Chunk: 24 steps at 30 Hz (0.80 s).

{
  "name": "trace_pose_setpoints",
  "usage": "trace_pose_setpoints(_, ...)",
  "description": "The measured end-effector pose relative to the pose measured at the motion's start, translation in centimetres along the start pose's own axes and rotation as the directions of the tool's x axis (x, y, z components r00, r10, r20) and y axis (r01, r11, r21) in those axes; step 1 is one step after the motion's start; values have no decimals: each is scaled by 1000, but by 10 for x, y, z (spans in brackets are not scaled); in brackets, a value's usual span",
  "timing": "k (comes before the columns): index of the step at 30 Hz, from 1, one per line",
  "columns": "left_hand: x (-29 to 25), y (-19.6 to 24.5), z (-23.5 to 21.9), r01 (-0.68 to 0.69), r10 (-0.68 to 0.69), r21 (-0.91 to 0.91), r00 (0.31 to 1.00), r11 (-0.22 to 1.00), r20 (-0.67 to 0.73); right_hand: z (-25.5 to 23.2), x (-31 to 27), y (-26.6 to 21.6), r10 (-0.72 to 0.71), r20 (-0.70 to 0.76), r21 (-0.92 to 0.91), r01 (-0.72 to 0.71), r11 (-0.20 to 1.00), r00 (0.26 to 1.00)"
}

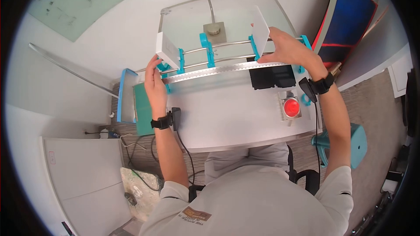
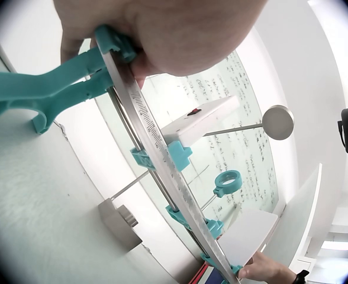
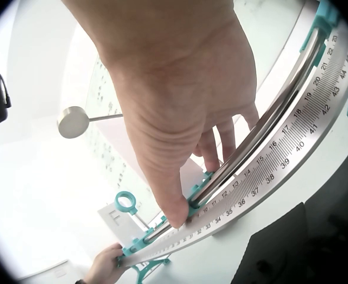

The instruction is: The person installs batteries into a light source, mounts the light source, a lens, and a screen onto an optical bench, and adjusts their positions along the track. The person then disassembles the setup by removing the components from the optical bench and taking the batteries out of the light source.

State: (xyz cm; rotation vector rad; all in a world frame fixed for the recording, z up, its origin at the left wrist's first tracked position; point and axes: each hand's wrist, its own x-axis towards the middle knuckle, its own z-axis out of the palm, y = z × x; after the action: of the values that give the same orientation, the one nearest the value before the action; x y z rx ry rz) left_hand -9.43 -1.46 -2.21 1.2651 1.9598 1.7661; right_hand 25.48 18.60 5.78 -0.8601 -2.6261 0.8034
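Observation:
A bench of two metal rods (image 1: 194, 50) on teal supports runs across the table, with a steel ruler (image 1: 223, 69) along its near side. My left hand (image 1: 155, 88) holds the teal end support (image 2: 44, 89) at the left end, thumb close behind the ruler. Beside it stands a white box (image 1: 165, 51) on a teal slider. A ring-shaped teal lens holder (image 2: 227, 183) rises mid-bench. My right hand (image 1: 292, 51) pinches the teal slider (image 1: 253, 47) under an upright white screen (image 1: 261, 25), thumb in front near the ruler and other fingers reaching behind the rod.
A black folded item (image 1: 271, 78) lies under the ruler's right part. Nearer me is a red round thing (image 1: 292, 107) on a clear base, with a small teal ring (image 1: 306, 99) beside it. A metal stand base (image 1: 213, 29) stands behind the bench. A teal stool (image 1: 356, 146) is at right.

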Motion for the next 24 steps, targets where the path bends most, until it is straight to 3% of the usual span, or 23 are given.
trace_pose_setpoints(24,-1,1,2,-18,18,-24,1000,1000,-10,11,11,-11,-49,-19,-43,48,998,999)
